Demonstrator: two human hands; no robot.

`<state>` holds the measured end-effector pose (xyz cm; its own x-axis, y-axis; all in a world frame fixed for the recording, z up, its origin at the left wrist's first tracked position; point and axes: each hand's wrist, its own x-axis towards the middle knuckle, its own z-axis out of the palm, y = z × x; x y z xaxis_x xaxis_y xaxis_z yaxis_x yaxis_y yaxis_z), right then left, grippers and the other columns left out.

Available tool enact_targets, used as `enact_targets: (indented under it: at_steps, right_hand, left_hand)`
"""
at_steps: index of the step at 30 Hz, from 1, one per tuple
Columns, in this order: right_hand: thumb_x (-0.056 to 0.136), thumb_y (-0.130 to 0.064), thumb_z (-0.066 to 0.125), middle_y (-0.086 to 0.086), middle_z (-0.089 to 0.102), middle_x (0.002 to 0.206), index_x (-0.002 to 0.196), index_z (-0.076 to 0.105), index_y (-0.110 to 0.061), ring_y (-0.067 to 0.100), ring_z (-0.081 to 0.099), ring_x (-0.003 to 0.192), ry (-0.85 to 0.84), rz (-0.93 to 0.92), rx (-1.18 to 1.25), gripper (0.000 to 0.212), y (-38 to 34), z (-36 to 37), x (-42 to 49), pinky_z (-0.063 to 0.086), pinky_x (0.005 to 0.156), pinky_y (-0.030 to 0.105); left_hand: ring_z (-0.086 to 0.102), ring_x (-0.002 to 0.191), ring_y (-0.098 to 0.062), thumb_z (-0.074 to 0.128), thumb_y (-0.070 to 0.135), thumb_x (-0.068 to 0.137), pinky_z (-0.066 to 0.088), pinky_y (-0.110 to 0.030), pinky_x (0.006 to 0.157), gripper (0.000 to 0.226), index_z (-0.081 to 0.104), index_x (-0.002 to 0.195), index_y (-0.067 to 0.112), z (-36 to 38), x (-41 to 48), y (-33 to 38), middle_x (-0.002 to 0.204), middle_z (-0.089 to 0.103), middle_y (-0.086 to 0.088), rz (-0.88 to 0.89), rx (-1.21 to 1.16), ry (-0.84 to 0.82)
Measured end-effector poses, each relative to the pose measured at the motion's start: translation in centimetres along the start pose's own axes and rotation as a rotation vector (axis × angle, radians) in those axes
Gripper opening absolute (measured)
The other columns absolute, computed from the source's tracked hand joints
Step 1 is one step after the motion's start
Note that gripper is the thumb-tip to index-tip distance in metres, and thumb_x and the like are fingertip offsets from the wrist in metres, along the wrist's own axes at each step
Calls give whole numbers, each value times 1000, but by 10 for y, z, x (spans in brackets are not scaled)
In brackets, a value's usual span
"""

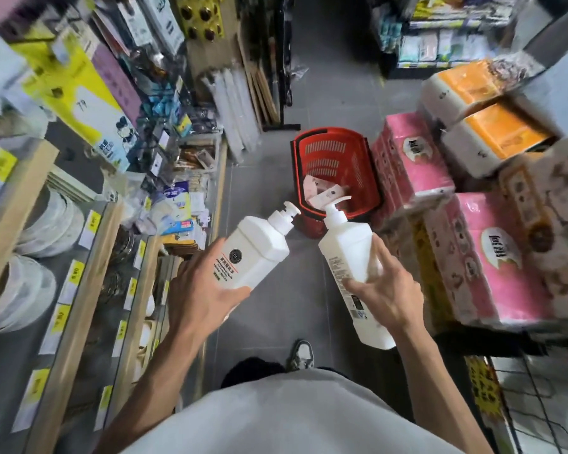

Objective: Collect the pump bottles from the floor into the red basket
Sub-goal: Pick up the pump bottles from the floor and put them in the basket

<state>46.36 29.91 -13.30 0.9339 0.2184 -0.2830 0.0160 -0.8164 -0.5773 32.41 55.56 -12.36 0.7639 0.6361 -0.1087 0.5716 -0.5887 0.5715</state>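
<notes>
My left hand point(204, 296) grips a white pump bottle point(256, 250) with a round dark logo and printed label, nozzle pointing up and right. My right hand point(387, 290) holds a second white pump bottle point(348, 253) by its lower half, with its back label facing me. Both bottles are raised above the grey floor, their pumps close to the near rim of the red basket point(358, 165). The basket stands on the floor ahead of me and holds at least one pinkish-white bottle point(315, 188) lying inside.
Shelves point(89, 257) with plates, price tags and packaged goods line the left side. Stacked pink tissue packs point(407, 165) and orange ones point(492, 126) crowd the right, touching the basket. A narrow grey tiled aisle point(328, 80) runs ahead. My shoe point(300, 353) is below the bottles.
</notes>
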Motion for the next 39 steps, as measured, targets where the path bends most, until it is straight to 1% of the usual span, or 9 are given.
enact_targets:
  at_steps: [2, 5, 9, 13, 15, 20, 26, 35, 39]
  right_hand:
    - [67, -58, 71, -6, 65, 120, 149, 25, -53, 28, 65, 107, -12, -1, -20, 95, -4, -2, 22, 49, 87, 45]
    - [62, -62, 66, -4, 67, 117, 148, 24, -54, 30, 66, 105, -20, 12, -25, 97, -13, -1, 46, 52, 88, 47]
    - [62, -60, 67, -8, 66, 120, 147, 24, -57, 27, 66, 107, -28, 12, -23, 95, -35, 1, 80, 50, 87, 45]
    - [60, -61, 65, -9, 66, 119, 147, 25, -57, 27, 65, 108, -12, 32, -20, 96, -65, 11, 115, 50, 87, 45]
    - [58, -64, 64, -9, 67, 120, 148, 24, -58, 25, 66, 110, 14, 59, 12, 98, -82, 19, 129, 50, 92, 47]
    - [59, -62, 64, -9, 66, 125, 151, 22, -56, 23, 64, 114, 59, 75, 32, 101, -127, 31, 165, 44, 91, 43]
    - [68, -56, 75, -6, 65, 126, 151, 23, -54, 26, 63, 115, 111, 168, 54, 98, -156, 42, 206, 41, 90, 43]
    - [63, -62, 72, -5, 63, 135, 154, 24, -51, 28, 64, 116, 123, 282, 70, 103, -171, 38, 283, 47, 97, 46]
    - [59, -66, 66, -7, 65, 128, 151, 22, -55, 28, 66, 110, 101, 280, 95, 103, -175, 27, 328, 49, 95, 48]
  left_hand:
    - [54, 114, -24, 87, 32, 63, 44, -36, 84, 93, 44, 146, 38, 4, 16, 5, 130, 59, 3, -26, -14, 3]
    - [56, 106, -22, 87, 31, 60, 48, -38, 82, 88, 46, 137, 42, 7, 38, 8, 121, 61, 8, -8, -44, 3]
    - [46, 93, -16, 89, 27, 62, 39, -33, 77, 84, 53, 138, 28, 6, 78, 10, 116, 63, 3, -1, -41, 4]
    - [57, 108, -23, 87, 34, 64, 46, -36, 85, 92, 46, 146, 34, 1, 129, 0, 121, 62, 4, -19, -60, -84]
    - [58, 107, -23, 81, 44, 58, 51, -40, 86, 94, 43, 143, 42, -4, 154, -9, 120, 62, 7, -19, -70, -95]
    - [58, 106, -21, 75, 52, 52, 53, -44, 85, 101, 37, 145, 42, -23, 226, -20, 121, 63, 9, -27, -86, -133]
    - [57, 103, -22, 73, 52, 52, 52, -48, 85, 90, 39, 135, 49, -34, 305, -16, 114, 62, 9, 38, -76, -178]
    - [52, 110, -24, 77, 49, 55, 52, -48, 88, 97, 42, 145, 41, -16, 412, 25, 125, 61, 5, 117, -48, -231]
    - [55, 106, -22, 74, 52, 52, 54, -48, 84, 94, 42, 141, 44, -10, 450, 52, 118, 62, 9, 124, -43, -224]
